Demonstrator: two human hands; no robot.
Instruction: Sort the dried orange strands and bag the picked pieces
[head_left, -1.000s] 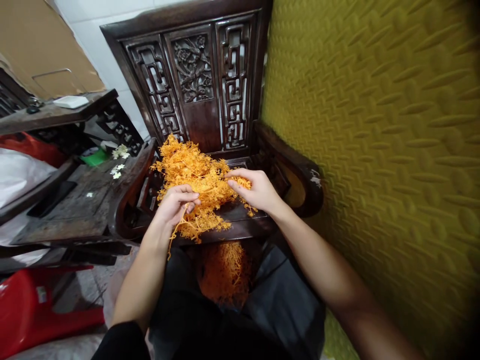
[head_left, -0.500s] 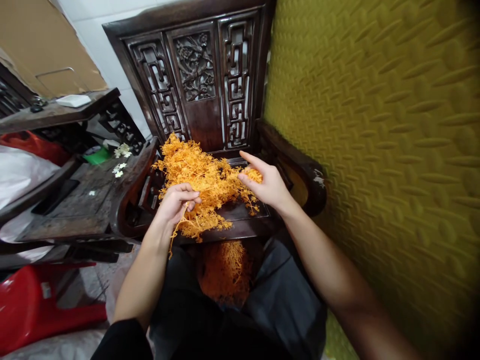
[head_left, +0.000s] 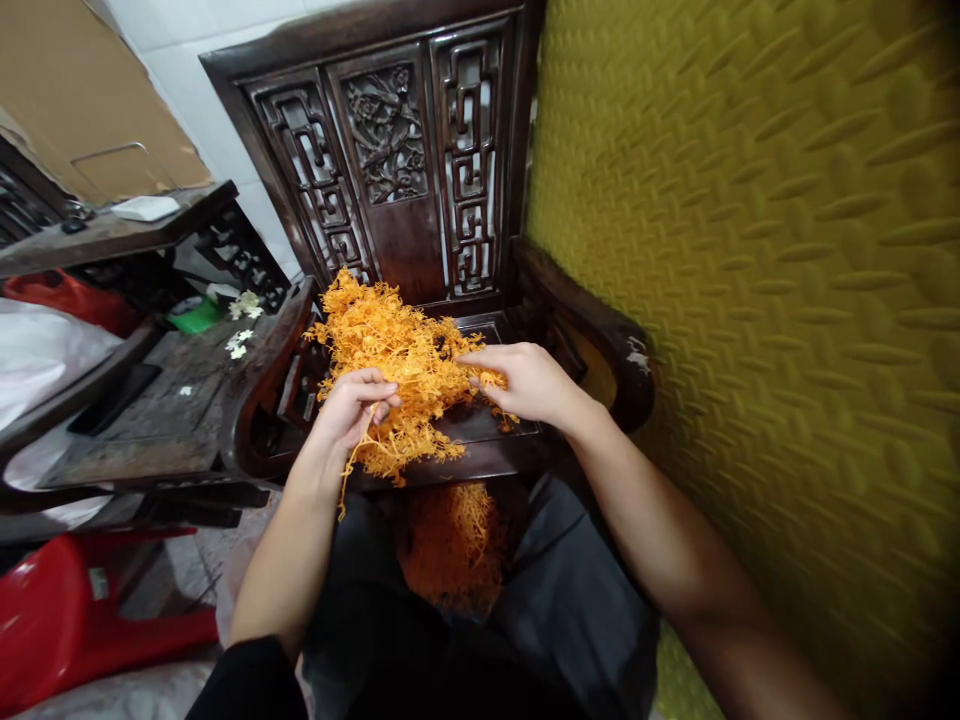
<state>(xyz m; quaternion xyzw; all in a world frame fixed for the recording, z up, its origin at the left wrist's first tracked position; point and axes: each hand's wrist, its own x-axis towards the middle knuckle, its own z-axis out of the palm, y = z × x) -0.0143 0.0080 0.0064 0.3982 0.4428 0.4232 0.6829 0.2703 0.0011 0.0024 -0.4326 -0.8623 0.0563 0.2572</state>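
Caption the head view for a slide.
Left hand pinching an orange stem, right hand at the edge of a frilly orange heap on a dark carved chair.

A dark wooden seat (head_left: 491, 428) carries heaped orange strands (head_left: 382, 335).

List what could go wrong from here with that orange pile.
Snagging: the orange pile looks tangled, so pulling the thin strand pinched in the left hand might snap it or drag other pieces along.
Spilling: the pile reaches the front edge of the dark wooden seat, so loose bits could drop off.
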